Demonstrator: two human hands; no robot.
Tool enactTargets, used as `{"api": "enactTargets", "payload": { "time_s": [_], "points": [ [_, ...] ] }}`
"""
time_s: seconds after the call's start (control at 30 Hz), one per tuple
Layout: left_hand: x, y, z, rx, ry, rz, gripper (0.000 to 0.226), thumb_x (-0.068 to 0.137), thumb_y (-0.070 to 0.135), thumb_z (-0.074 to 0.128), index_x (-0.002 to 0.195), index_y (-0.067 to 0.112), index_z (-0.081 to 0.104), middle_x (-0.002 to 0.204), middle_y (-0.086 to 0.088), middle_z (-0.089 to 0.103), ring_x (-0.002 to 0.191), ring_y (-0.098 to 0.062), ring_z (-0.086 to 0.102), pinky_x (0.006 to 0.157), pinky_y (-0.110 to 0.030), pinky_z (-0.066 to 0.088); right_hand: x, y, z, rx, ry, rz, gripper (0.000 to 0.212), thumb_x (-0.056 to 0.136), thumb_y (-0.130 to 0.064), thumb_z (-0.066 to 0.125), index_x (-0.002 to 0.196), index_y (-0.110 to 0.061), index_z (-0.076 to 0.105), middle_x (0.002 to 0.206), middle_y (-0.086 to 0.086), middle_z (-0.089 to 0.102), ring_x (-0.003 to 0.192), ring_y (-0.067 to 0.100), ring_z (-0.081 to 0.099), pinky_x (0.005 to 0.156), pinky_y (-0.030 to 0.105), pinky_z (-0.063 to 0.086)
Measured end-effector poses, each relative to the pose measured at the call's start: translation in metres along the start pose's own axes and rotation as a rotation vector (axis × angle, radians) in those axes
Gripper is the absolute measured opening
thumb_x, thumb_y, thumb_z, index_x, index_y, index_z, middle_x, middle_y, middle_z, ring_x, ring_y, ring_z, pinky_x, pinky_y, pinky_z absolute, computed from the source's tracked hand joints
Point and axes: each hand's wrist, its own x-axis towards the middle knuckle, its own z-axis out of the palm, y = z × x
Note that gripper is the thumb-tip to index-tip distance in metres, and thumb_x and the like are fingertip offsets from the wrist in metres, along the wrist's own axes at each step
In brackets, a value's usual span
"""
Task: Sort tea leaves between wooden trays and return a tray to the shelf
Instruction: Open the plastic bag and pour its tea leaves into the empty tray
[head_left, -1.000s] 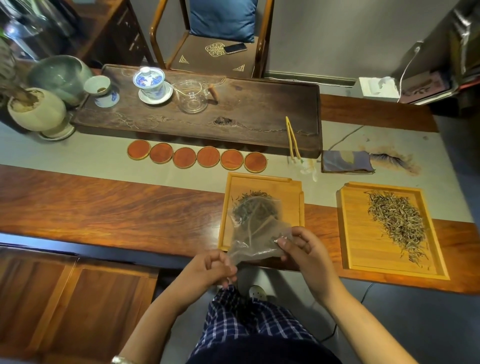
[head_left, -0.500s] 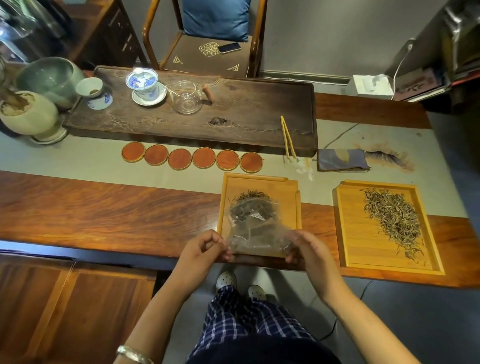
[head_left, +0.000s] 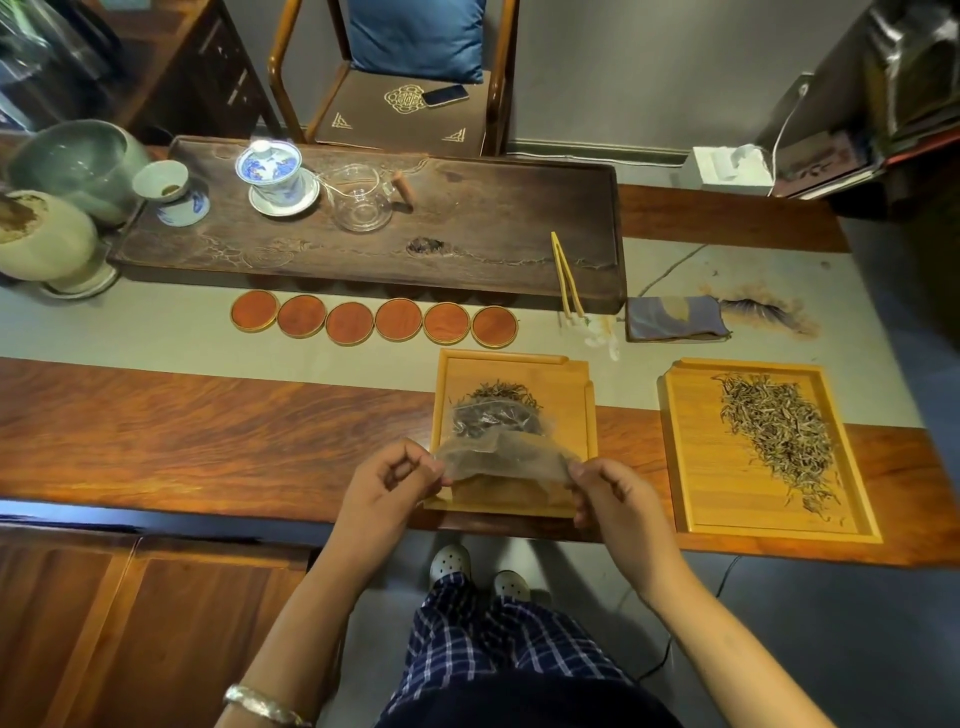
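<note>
Seen from the head camera, the person's left hand (head_left: 390, 482) and right hand (head_left: 609, 491) each pinched one end of a clear plastic bag (head_left: 501, 457), stretched between them above the near wooden tray (head_left: 589, 410) holding dark tea leaves (head_left: 501, 399). A second tray (head_left: 691, 452) of paler leaves (head_left: 774, 431) lay right.

- Premises: a tea room or tea-tasting space, domestic or small-shop in character; which of the two cannot be told.
- Long polished wooden table (head_left: 182, 431) with a pale runner (head_left: 130, 332).
- Dark carved tea tray (head_left: 493, 228) carrying a blue-and-white lidded cup (head_left: 270, 169) and a glass pitcher (head_left: 361, 200).
- Six round wooden coasters (head_left: 374, 323) set in a row.
- Two light wooden trays (head_left: 696, 467) holding loose tea leaves (head_left: 779, 431).
- Wooden armchair (head_left: 395, 104) with blue cushion behind the table.
</note>
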Motion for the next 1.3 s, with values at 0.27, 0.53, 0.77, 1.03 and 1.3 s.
{"api": "enactTargets", "payload": {
  "time_s": [0.27,0.53,0.77,1.03,1.3],
  "points": [
    [0.008,0.017,0.002,0.002,-0.013,0.064,0.018,0.092,-0.002,0.053,0.077,0.006,0.061,0.075,-0.002,0.07,0.08,-0.017,0.067,0.087,-0.035,0.054,0.006,-0.01,-0.003,-0.021,0.044,-0.124,0.034,0.1,-0.017,0.044,0.074,-0.004,0.062,0.054,-0.007,0.055,0.053,0.005,0.051,0.052,0.015,0.044],
    [0.015,0.035,0.009,0.005,-0.011,0.133,0.029,0.092,0.0,0.054,0.072,0.017,0.064,0.071,0.003,0.071,0.076,-0.009,0.068,0.083,-0.027,0.057,0.013,-0.028,-0.006,0.006,0.119,-0.242,0.035,0.099,-0.015,0.044,0.069,-0.004,0.059,0.052,-0.007,0.05,0.053,0.007,0.049,0.051,0.017,0.044],
    [0.016,0.045,0.011,0.041,0.029,0.151,0.044,0.092,-0.002,0.053,0.062,0.028,0.065,0.069,0.003,0.064,0.075,-0.013,0.062,0.081,-0.031,0.056,0.014,-0.038,-0.018,-0.099,0.163,-0.382,0.037,0.096,-0.019,0.053,0.059,-0.018,0.056,0.049,-0.004,0.048,0.051,0.008,0.045,0.052,0.016,0.039],
    [0.016,0.055,0.014,-0.009,0.046,0.191,0.026,0.092,-0.004,0.052,0.072,0.01,0.06,0.072,-0.009,0.062,0.071,-0.008,0.065,0.074,-0.022,0.056,0.018,-0.054,-0.021,-0.125,0.175,-0.443,0.038,0.096,-0.02,0.053,0.058,-0.022,0.057,0.049,-0.002,0.051,0.051,0.005,0.048,0.052,0.014,0.04],
    [0.021,0.069,0.017,-0.049,0.041,0.216,0.014,0.093,0.001,0.052,0.08,0.002,0.057,0.081,-0.019,0.057,0.071,-0.009,0.066,0.074,-0.021,0.055,0.02,-0.075,-0.021,-0.158,0.186,-0.53,0.037,0.097,-0.021,0.052,0.06,-0.022,0.054,0.049,-0.002,0.051,0.05,0.007,0.047,0.053,0.013,0.039]
  ]
}}
